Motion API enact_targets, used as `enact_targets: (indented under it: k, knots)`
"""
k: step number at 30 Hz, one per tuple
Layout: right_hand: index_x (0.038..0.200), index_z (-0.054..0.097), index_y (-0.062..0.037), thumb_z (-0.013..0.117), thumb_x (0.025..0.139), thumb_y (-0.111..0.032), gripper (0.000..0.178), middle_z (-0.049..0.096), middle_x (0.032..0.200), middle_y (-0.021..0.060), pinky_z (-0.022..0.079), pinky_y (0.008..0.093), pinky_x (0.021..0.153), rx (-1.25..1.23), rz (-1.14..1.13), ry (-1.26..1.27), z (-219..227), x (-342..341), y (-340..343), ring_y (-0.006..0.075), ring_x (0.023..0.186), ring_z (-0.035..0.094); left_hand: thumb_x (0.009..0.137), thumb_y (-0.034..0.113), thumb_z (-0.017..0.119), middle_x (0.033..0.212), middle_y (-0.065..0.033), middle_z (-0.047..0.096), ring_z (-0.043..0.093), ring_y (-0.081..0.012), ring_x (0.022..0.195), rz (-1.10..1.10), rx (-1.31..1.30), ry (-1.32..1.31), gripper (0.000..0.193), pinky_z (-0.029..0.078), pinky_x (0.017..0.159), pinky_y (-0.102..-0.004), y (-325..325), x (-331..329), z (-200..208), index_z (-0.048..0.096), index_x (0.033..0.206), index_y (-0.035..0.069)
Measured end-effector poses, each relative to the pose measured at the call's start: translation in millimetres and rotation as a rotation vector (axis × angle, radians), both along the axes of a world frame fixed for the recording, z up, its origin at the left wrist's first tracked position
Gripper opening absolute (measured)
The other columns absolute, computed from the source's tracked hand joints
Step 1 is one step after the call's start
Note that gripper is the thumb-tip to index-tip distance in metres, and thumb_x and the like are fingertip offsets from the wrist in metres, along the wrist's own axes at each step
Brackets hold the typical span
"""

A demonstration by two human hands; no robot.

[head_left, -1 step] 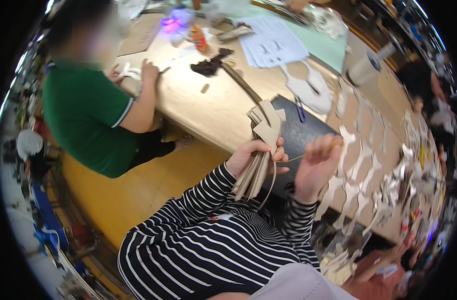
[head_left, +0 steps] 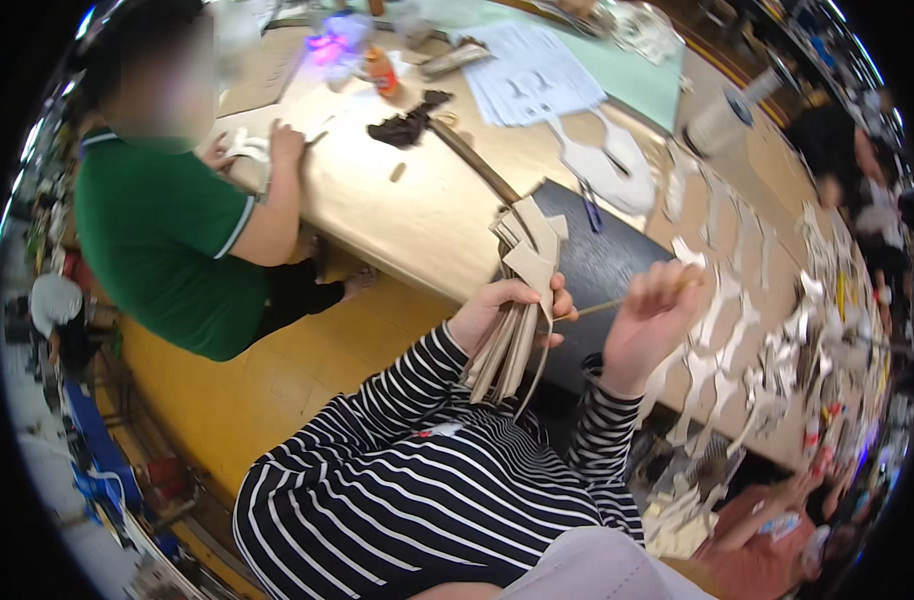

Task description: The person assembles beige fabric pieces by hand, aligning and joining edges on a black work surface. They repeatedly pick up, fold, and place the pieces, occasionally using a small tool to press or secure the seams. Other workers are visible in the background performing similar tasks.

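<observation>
My left hand [head_left: 485, 312] is closed around a bundle of flat beige strips [head_left: 530, 264] with wide, flared upper ends, held in front of my striped top. One narrow strip curves down from its right side. To the right, my right hand [head_left: 639, 325] is raised with its fingers closed on a thin yellowish cord [head_left: 603, 306]. That cord runs taut toward the bundle beside my left fingers; whether it is elastic I cannot tell. Behind the bundle lies a dark grey mat [head_left: 602, 265] on the table.
Flat beige cut pieces [head_left: 712, 375] lie in rows at the right. Dark-handled scissors [head_left: 591, 212], white paper sheets [head_left: 537, 75], an orange bottle [head_left: 381, 72] and a large thread cone [head_left: 719, 128] stand or lie farther back. A person in green [head_left: 162, 240] works at the left.
My right hand has moved a little right, away from the bundle, and the cord between it and the bundle looks longer and straighter. My left hand keeps its hold; the whole view has shifted slightly.
</observation>
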State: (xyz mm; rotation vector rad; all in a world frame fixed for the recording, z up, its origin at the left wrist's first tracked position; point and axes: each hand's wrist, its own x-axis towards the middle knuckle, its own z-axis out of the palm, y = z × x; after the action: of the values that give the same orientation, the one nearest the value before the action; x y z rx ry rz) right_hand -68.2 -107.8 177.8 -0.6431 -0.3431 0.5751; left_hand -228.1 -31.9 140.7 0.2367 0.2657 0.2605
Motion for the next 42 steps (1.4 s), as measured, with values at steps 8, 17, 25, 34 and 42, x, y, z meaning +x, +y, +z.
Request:
enact_targets:
  k: [8, 17, 25, 34, 42]
  knots:
    - [0.098, 0.046, -0.0109, 0.046, 0.104, -0.019, 0.010, 0.038, 0.074, -0.0032, 0.027, 0.0211, 0.051, -0.270, -0.200, -0.131, -6.5, 24.3, -36.3, 0.0052, 0.061, 0.031, 0.077, 0.011, 0.058, 0.116, -0.0130, 0.044, 0.045, -0.0163, 0.083, -0.101, -0.056, -0.216, 0.041, 0.042, 0.051, -0.0195, 29.0, -5.9, -10.1, 0.046, 0.116, 0.002]
    - [0.100, 0.068, -0.0039, 0.070, 0.085, -0.011, 0.016, 0.067, 0.072, 0.0108, 0.046, 0.0322, 0.055, -0.920, 0.151, -1.288, -34.3, -56.9, -7.8, 0.0249, 0.055, 0.063, 0.081, 0.013, 0.060, 0.107, -0.0063, 0.062, 0.056, -0.0089, 0.078, 0.145, 0.742, 0.373, 0.049, 0.042, 0.051, -0.0201, 32.2, -11.9, -6.1, 0.053, 0.127, -0.001]
    - [0.094, 0.068, 0.0006, 0.063, 0.094, -0.009, 0.011, 0.060, 0.068, 0.0015, 0.038, 0.0234, 0.053, -0.937, -0.179, -0.601, -43.2, -18.0, -10.4, 0.0077, 0.057, 0.050, 0.083, 0.018, 0.058, 0.098, -0.0082, 0.060, 0.054, -0.0082, 0.075, 0.195, 0.507, 0.144, 0.041, 0.039, 0.048, -0.0188, 42.4, -28.9, 0.6, 0.055, 0.118, -0.002]
    - [0.108, 0.072, -0.0052, 0.072, 0.085, -0.011, 0.024, 0.063, 0.121, 0.0140, 0.046, 0.0338, 0.094, -0.607, 0.490, -1.150, -69.6, -78.1, -5.8, 0.0273, 0.111, 0.060, 0.077, 0.016, 0.082, 0.099, -0.0105, 0.071, 0.066, -0.0163, 0.087, 0.544, 1.266, 0.706, 0.046, 0.053, 0.079, -0.0302, 39.2, -36.6, 24.4, 0.062, 0.112, -0.006]
    - [0.121, 0.060, 0.0038, 0.065, 0.093, -0.013, 0.033, 0.058, 0.130, 0.0132, 0.045, 0.0336, 0.098, -0.543, 0.318, -0.625, -43.8, -21.2, -31.7, 0.0233, 0.119, 0.056, 0.073, 0.009, 0.085, 0.106, -0.0114, 0.069, 0.065, -0.0166, 0.097, 0.308, 1.269, 0.655, 0.055, 0.052, 0.087, -0.0299, 18.0, -10.2, 16.9, 0.057, 0.118, -0.005]
